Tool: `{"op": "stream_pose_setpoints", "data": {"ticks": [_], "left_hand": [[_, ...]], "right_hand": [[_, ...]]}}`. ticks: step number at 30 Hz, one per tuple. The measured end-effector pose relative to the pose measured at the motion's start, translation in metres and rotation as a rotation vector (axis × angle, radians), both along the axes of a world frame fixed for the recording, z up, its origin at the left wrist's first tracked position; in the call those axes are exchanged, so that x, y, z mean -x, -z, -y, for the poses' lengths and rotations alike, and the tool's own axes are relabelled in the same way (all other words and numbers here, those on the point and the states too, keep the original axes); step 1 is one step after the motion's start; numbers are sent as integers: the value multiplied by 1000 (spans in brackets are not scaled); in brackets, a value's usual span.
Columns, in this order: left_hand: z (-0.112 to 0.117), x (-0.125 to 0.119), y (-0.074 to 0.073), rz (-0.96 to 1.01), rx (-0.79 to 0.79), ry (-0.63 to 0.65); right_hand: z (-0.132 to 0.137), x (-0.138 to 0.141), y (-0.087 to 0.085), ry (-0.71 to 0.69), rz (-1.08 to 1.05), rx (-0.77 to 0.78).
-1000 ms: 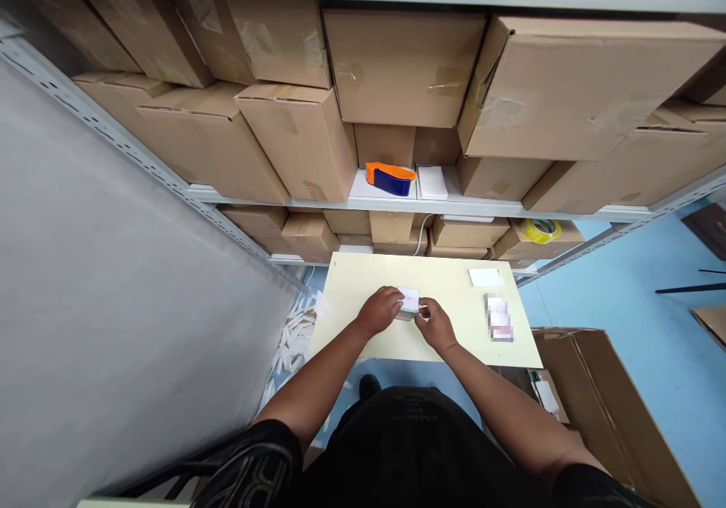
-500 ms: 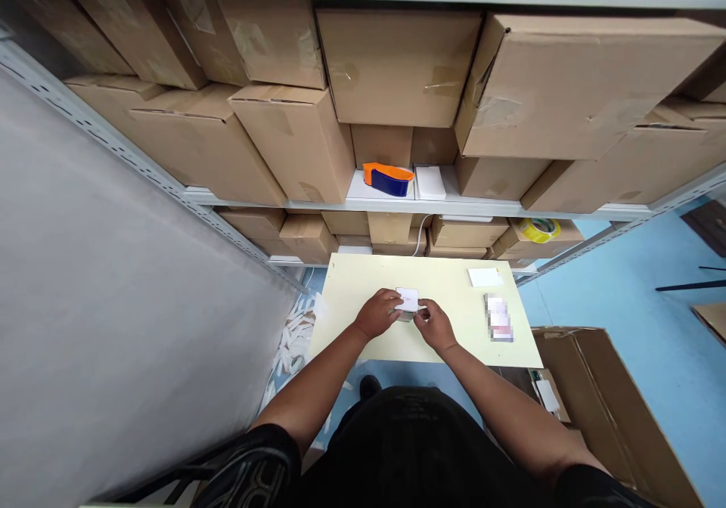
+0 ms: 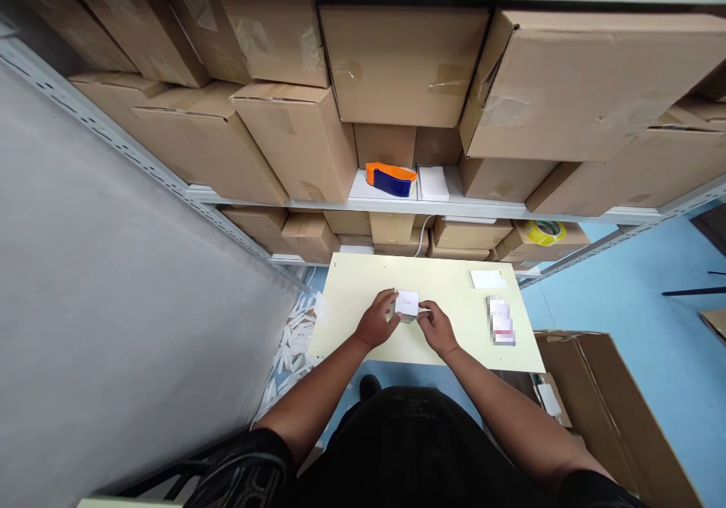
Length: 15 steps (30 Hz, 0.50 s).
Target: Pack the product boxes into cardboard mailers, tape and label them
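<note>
A small white box (image 3: 407, 303) with faint printing on its top stands near the middle of the pale yellow table (image 3: 363, 270). My left hand (image 3: 376, 320) holds its left side, index finger at the far corner and thumb at the near one. On the opposite side, my right hand (image 3: 436, 326) grips the right edge between thumb and fingertips. The box's lower part shows as a darker band toward me.
On the table's right lie a flat white card or packet (image 3: 486, 279) and a blurred-out stack (image 3: 501, 320). Cardboard boxes (image 3: 402, 66) fill the shelves ahead, with an orange-and-blue tape dispenser (image 3: 391, 179) and yellow tape roll (image 3: 544, 232). An open carton (image 3: 595, 394) stands at right.
My left hand's fingers have spread back from the box's top to its left corners, uncovering more of the printing. My right hand stays at the right edge. The view has shifted slightly.
</note>
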State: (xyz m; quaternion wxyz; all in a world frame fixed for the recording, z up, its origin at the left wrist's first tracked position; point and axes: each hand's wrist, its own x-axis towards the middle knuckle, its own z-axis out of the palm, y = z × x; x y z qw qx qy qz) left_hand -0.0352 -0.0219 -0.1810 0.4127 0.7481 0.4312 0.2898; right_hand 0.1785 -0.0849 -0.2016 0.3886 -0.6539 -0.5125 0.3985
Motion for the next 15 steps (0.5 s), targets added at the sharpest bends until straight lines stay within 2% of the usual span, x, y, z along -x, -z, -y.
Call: {"op": "stream_pose_setpoints", "data": {"ticks": [2, 3, 5, 7, 10, 15], "left_hand": [[8, -1, 12, 131, 296, -148], [12, -2, 18, 170, 426, -178], [17, -6, 28, 194, 591, -156], [19, -8, 35, 173, 626, -111], [13, -7, 39, 128, 575, -120], [-25, 20, 38, 116, 505, -192]], "right_hand": [[2, -3, 10, -15, -81, 95], [3, -4, 16, -31, -104, 134], [5, -4, 28, -64, -118, 202], [5, -1, 39, -82, -116, 256], [-5, 8, 50, -94, -108, 313], [-54, 41, 55, -152, -101, 343]]}}
